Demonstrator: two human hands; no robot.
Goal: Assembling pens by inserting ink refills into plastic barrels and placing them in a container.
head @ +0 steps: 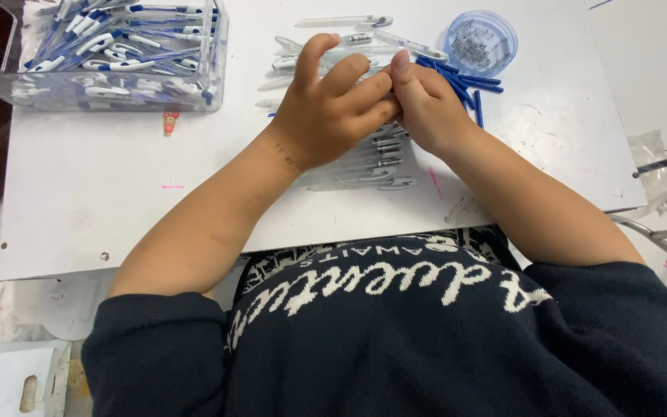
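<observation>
Both hands [372,108] meet – beside round blue tub [482,40] (clear bin [117,58] opposite).

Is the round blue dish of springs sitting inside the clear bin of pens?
No, the round blue dish sits on the white board at far right, apart from the clear bin.

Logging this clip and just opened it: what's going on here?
A person sits at a white board, left hand and right hand pressed together over a small part hidden by the fingers. Under the hands lies a row of clear pen barrels. Blue refills and a round tub of springs sit beyond; a clear bin of finished pens stands far left.
</observation>
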